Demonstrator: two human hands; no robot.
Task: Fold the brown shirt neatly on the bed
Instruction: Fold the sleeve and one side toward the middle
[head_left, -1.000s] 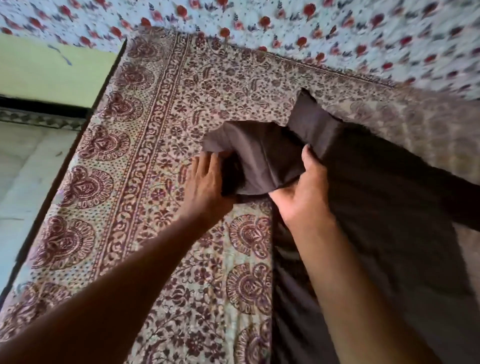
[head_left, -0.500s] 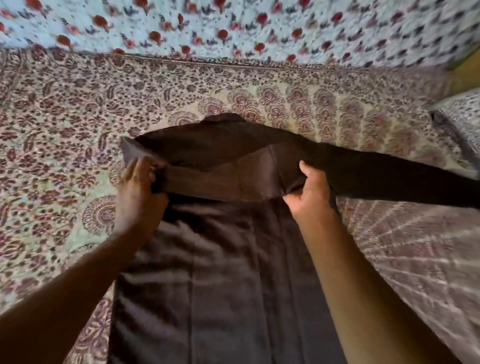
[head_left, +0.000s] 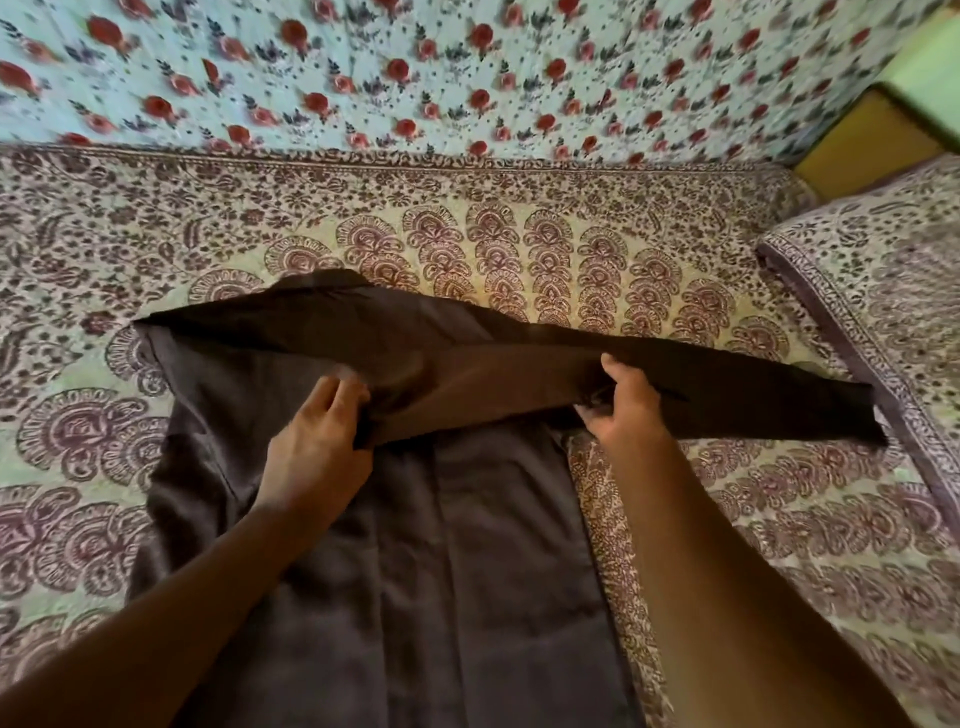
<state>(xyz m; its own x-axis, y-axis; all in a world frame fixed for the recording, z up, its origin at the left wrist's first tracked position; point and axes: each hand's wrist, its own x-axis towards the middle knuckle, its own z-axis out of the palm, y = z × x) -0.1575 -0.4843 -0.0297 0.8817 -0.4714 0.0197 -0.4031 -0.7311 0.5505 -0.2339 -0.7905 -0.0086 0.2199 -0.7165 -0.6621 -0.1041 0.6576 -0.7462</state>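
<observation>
The brown shirt (head_left: 441, 545) lies lengthwise on the bed's patterned sheet (head_left: 519, 244), body running toward me. One long sleeve is folded across the upper chest and stretches out to the right, its cuff (head_left: 852, 410) near the pillow. My left hand (head_left: 317, 441) pinches the lower edge of that folded band near the shirt's middle. My right hand (head_left: 623, 410) grips the same band at the shirt's right side, thumb on top. The collar peaks at the top.
A pillow (head_left: 893, 291) in matching print sits at the right edge of the bed. A floral blue cloth (head_left: 415, 78) hangs behind the bed. A yellow and green wall corner (head_left: 883, 124) shows at top right.
The view swung from the bed's left edge to face the shirt head-on. My left hand moved rightward from the shirt's left shoulder to its middle. The sleeve now lies further across.
</observation>
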